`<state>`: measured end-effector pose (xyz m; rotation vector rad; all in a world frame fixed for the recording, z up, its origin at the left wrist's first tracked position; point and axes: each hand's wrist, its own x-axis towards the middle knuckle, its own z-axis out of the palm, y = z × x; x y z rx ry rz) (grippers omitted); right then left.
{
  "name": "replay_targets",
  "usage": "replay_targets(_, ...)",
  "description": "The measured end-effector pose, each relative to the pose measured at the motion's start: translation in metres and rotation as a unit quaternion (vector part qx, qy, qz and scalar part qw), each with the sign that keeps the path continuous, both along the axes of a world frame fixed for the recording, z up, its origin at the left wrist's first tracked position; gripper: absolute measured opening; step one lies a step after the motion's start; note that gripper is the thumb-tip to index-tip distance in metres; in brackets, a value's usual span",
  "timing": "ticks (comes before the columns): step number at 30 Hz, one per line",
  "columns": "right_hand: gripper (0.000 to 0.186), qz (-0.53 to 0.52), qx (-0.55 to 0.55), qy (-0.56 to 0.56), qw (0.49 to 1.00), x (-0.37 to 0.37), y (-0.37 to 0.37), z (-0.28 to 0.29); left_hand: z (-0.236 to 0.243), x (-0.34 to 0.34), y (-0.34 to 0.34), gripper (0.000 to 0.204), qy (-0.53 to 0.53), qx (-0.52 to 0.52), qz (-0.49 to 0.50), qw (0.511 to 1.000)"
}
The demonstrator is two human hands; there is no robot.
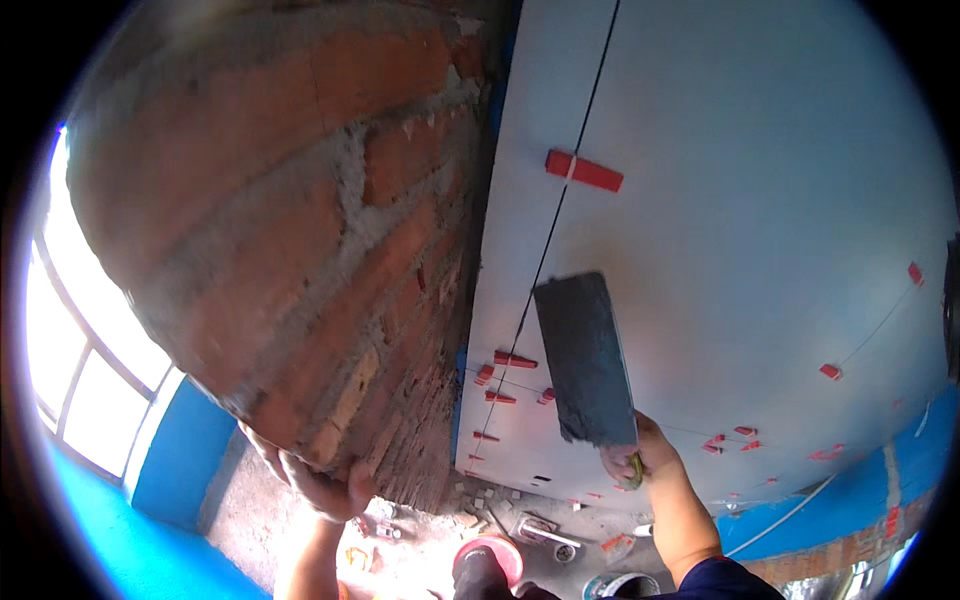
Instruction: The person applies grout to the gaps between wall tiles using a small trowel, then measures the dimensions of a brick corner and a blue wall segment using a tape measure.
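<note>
My right hand [632, 462] is closed around the handle of a rectangular plastering trowel [586, 360]. Its broad dark grey blade stands upright in front of a large pale tile panel [760, 260]; I cannot tell whether they touch. My left hand [318, 487] grips the near edge of a rough brick wall [300, 240], fingers along one side and thumb on the other. Between two pale panels runs a thin black joint, bridged by a red levelling wedge [584, 171]. More red wedges [514, 359] sit lower along that joint.
A bright window [80, 350] and blue wall [185, 435] lie at the left. Below are a red round tub [500, 555] by my leg, a bucket [622, 584] and scattered tools and rubble on the floor [440, 545]. Other red wedges [745, 432] dot the panels at right.
</note>
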<state>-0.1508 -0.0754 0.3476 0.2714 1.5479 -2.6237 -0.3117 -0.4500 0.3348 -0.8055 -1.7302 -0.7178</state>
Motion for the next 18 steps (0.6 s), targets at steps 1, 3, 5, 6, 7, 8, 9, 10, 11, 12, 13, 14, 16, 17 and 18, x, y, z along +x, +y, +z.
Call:
replay_targets(1, 0.014, -0.002, 0.000, -0.007, 1.000, 0.008, 0.000, 0.001, -0.006, 0.001, -0.001, 0.081, -0.025, 0.001, 0.005, 1.000)
replay_targets(3, 0.016, 0.098, -0.010, -0.038, 0.994, 0.017, 0.004, -0.003, -0.010, 0.002, 0.003, 0.081, -0.039, 0.015, -0.034, 0.999)
replay_targets(5, 0.015, 0.118, -0.025, -0.083, 0.989, 0.003, -0.009, -0.002, -0.030, -0.001, -0.004, 0.082, -0.038, 0.027, -0.005, 0.999)
replay_targets(6, 0.014, 0.072, 0.025, -0.139, 0.987, -0.004, -0.012, -0.011, -0.036, -0.002, -0.002, 0.081, -0.043, 0.031, -0.017, 0.998)
replay_targets(7, 0.013, 0.025, 0.075, -0.190, 0.979, -0.011, -0.012, -0.019, -0.034, -0.002, -0.001, 0.081, -0.046, 0.035, -0.029, 0.998)
replay_targets(8, 0.014, 0.036, 0.066, -0.169, 0.983, -0.019, -0.012, -0.021, -0.029, -0.002, 0.005, 0.080, -0.024, 0.037, -0.034, 0.998)
replay_targets(9, 0.014, 0.038, 0.066, -0.169, 0.983, -0.030, -0.007, -0.027, -0.029, -0.002, 0.004, 0.080, -0.024, 0.038, -0.031, 0.999)
replay_targets(10, 0.015, 0.057, 0.007, -0.158, 0.986, -0.039, -0.003, -0.028, -0.030, -0.002, 0.004, 0.079, -0.020, 0.024, -0.040, 0.999)
replay_targets(11, 0.015, 0.076, -0.052, -0.147, 0.985, -0.045, 0.001, -0.027, -0.031, -0.003, 0.005, 0.078, -0.015, 0.010, -0.049, 0.999)
replay_targets(12, 0.017, 0.058, -0.071, -0.163, 0.982, -0.054, 0.000, -0.020, -0.033, -0.005, 0.005, 0.078, -0.016, 0.011, -0.048, 0.999)
replay_targets(13, 0.017, 0.062, -0.069, -0.164, 0.982, -0.061, -0.007, -0.003, -0.034, -0.006, 0.003, 0.077, -0.003, 0.008, -0.045, 0.999)
replay_targets(14, 0.017, 0.059, -0.066, -0.141, 0.986, -0.064, -0.015, 0.017, -0.035, -0.008, 0.002, 0.077, 0.009, 0.005, -0.044, 0.999)
replay_targets(16, 0.018, 0.069, -0.083, -0.086, 0.990, -0.070, -0.015, 0.041, -0.028, -0.005, 0.006, 0.074, 0.016, 0.015, -0.026, 0.999)
replay_targets(17, 0.018, 0.068, -0.078, -0.087, 0.991, -0.066, -0.016, 0.053, -0.029, -0.004, 0.007, 0.074, 0.016, 0.020, -0.027, 0.999)
replay_targets(18, 0.019, 0.063, -0.064, -0.047, 0.995, -0.061, -0.021, 0.073, -0.031, -0.005, 0.007, 0.073, 0.018, 0.015, -0.031, 0.999)
